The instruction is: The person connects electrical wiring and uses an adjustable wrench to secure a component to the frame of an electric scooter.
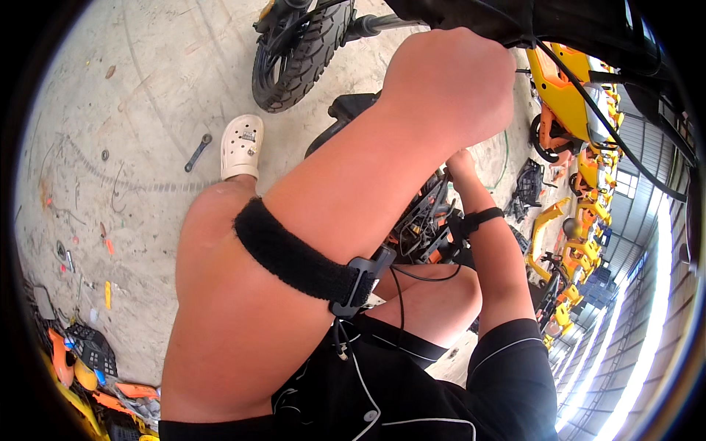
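Along the lower edge, a black garment with thin white piping (412,389) fills the lap. A fuzzy black strap (290,257) with a hard plastic buckle (358,283) circles the left forearm. Beyond it, the left hand (452,84) shows its smooth, rounded back; its fingers bend out of sight, so how far open they are, and what they hold, I cannot tell. The right hand (459,163), partly covered by the left wrist, is beside the tangled black metal and plastic machinery (423,220) under the arms; its grip is likewise hidden. Above the left hand hangs a wrinkled black covering (588,29), with a slim black cable (614,136) curving away.

A cream clog (242,145) with holes in its upper carries small charms, their marks too small to read. Just left of it, a dark metal wrench (198,152) lies on the scuffed concrete floor (147,228). Ahead is a chunky-treaded black tyre (305,62). Farther right stand glossy yellow vehicle bodies (555,81), before a ribbed metal wall (651,158).
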`<state>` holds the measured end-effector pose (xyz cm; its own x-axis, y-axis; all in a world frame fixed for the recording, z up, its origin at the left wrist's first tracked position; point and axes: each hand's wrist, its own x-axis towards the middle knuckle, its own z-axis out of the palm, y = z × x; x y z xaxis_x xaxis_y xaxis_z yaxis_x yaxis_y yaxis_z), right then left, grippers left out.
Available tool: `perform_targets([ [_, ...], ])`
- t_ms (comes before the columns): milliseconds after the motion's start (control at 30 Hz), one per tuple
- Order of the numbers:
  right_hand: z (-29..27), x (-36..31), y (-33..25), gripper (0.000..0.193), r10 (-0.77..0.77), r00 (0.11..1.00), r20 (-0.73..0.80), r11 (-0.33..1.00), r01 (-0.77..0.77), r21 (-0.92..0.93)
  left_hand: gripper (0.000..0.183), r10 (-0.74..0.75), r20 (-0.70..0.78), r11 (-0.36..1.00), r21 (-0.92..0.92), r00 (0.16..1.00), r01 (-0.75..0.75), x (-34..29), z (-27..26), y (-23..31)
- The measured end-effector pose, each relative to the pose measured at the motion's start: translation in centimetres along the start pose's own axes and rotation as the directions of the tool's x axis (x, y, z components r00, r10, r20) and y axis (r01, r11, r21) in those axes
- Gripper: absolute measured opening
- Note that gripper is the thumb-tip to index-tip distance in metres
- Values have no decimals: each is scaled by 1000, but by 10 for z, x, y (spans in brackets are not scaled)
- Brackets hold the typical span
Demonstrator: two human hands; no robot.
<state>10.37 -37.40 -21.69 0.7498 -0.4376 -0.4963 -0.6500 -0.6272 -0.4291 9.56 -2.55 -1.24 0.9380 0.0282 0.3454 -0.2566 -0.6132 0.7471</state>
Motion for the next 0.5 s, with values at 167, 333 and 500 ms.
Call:
perform_targets([
  [167, 6, 19, 12, 62, -75, 993, 91, 990, 64, 123, 15, 17, -61, 1000, -11, 998, -18, 1, 7, 0],
  [333, 12, 20, 5, 52, 64, 992, 113, 964, -91, 251, 15, 6, -3, 999, -38, 1000, -6, 1, 3, 4],
  [500, 2, -1, -13, 43, -202, 977, 74, 978, 205, -33, 15, 10, 15, 998, -54, 1000, -9, 1, 1, 6],
])
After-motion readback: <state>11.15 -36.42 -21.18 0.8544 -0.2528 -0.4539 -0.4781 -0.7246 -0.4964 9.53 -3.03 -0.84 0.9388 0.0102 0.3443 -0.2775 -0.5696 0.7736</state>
